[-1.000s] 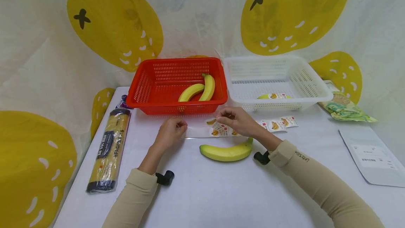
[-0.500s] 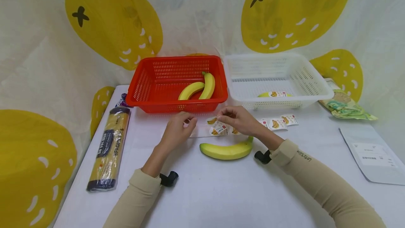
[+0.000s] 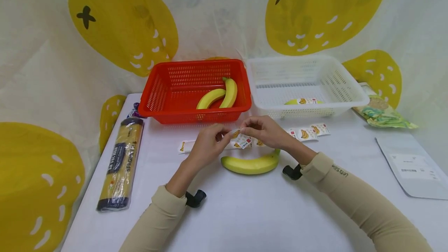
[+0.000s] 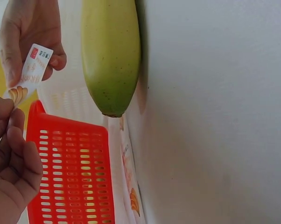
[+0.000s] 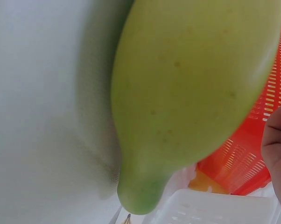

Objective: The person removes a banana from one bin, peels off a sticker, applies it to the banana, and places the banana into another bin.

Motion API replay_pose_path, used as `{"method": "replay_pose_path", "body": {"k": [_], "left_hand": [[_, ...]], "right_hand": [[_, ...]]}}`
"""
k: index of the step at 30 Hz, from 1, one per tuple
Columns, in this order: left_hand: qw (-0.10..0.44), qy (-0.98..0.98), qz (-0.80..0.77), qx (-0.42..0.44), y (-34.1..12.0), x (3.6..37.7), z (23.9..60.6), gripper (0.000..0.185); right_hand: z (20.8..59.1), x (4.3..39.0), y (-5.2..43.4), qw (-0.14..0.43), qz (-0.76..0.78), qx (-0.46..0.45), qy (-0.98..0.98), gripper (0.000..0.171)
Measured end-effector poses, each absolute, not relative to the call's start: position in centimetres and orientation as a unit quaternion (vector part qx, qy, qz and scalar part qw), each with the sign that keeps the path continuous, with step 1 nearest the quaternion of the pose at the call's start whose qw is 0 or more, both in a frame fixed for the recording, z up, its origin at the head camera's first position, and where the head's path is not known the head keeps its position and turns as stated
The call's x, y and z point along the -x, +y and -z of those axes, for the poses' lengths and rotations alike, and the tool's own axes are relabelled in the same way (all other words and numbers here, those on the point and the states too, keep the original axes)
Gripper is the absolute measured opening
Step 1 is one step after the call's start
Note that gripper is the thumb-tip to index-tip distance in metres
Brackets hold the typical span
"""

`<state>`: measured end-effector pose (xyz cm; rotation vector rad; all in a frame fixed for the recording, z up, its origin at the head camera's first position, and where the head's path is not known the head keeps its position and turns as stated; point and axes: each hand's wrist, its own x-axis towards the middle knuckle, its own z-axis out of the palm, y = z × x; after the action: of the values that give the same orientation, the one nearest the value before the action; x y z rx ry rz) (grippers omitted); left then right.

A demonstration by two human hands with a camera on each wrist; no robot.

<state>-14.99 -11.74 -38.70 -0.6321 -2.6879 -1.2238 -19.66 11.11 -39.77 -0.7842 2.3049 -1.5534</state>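
Note:
My right hand (image 3: 267,133) pinches a small white banana sticker (image 3: 244,141) by its upper edge. At the sticker's left corner, the thumb and index finger of my left hand (image 3: 210,143) pinch it too; the left wrist view shows the sticker (image 4: 34,70) between both hands. Beneath the hands a strip of banana stickers (image 3: 187,146) lies across the table, partly hidden by the hands, its right end showing past the right wrist. A single yellow banana (image 3: 250,165) with green tips lies just in front of the strip, touched by neither hand.
A red basket (image 3: 196,118) with two bananas stands behind the hands. Beside it is a white basket (image 3: 311,110) holding a stickered banana. A spaghetti pack (image 3: 120,164) lies left; a green-yellow bag (image 3: 381,112) and a grey pouch (image 3: 413,166) lie right.
My left hand has left the strip's left part and moved right to the sticker, which it now pinches. My right hand stays nearly in place with the sticker.

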Motion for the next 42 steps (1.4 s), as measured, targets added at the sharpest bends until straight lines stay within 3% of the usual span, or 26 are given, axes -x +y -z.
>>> {"method": "replay_pose_path", "body": {"k": [22, 35, 42], "left_hand": [[0.056, -0.879, 0.425, 0.209, -11.6, 14.8, 38.7, 0.006], [0.019, -0.847, 0.51, 0.15, -11.2, 14.0, 38.0, 0.012], [0.01, -0.818, 0.559, 0.134, -10.4, 13.2, 37.7, 0.014]], "right_hand": [[39.6, 19.5, 11.2, 0.139, 0.528, 0.267, 0.794, 0.011], [38.9, 18.0, 14.4, 0.089, 0.523, 0.22, 0.818, 0.024], [38.6, 16.2, 15.7, 0.105, 0.474, 0.24, 0.84, 0.012]]}}
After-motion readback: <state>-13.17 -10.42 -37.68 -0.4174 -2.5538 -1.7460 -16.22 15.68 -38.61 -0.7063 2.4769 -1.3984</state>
